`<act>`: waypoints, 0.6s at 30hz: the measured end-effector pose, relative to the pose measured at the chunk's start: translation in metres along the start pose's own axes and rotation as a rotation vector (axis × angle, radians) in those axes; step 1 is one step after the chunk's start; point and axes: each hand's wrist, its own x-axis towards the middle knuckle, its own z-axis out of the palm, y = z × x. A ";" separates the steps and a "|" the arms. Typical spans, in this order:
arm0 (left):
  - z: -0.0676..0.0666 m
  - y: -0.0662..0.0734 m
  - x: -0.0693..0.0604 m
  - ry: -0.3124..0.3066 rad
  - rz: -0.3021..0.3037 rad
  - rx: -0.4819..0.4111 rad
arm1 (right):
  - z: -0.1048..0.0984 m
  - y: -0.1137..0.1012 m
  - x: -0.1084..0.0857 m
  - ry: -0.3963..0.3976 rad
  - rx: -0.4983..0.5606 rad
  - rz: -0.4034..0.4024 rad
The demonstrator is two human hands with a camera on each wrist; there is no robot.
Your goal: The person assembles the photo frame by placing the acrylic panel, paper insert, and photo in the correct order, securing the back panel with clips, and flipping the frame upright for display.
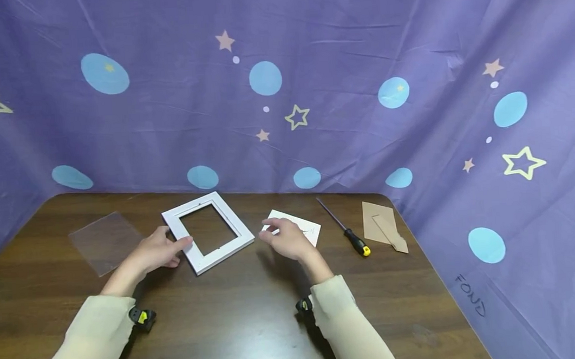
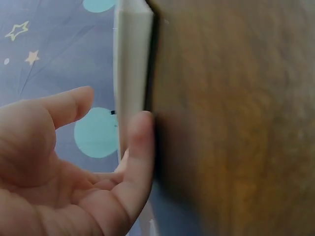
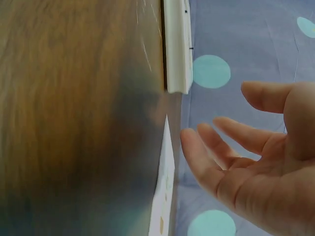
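A white picture frame (image 1: 231,217) with an open middle lies on the wooden table. My left hand (image 1: 157,250) is at its left side, one digit reaching over the border in the head view. In the left wrist view the left hand's thumb stands apart from the frame (image 2: 133,64), while a finger is close against its side; whether it touches is unclear. My right hand (image 1: 288,240), fingers loosely bent and holding nothing, hovers over a white printed card (image 1: 311,230). In the right wrist view the hand (image 3: 256,162) is apart from the card (image 3: 165,182).
A clear sheet (image 1: 105,240) lies left of the frame. To the right are a screwdriver (image 1: 354,241) with a black and yellow handle and a brown backing board (image 1: 377,221) with a flap. A purple curtain (image 1: 339,52) hangs behind the table (image 1: 227,323).
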 end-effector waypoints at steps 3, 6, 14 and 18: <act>0.001 -0.001 0.008 -0.010 0.004 -0.009 | 0.007 0.001 0.003 -0.001 0.029 0.016; -0.001 -0.004 0.010 -0.032 0.009 -0.020 | 0.016 0.002 0.004 -0.013 0.039 0.012; -0.009 -0.004 0.006 -0.134 0.050 -0.095 | 0.026 0.000 0.003 -0.052 0.065 0.004; -0.009 -0.005 0.005 -0.152 0.064 -0.101 | 0.030 -0.003 0.003 -0.077 0.062 0.025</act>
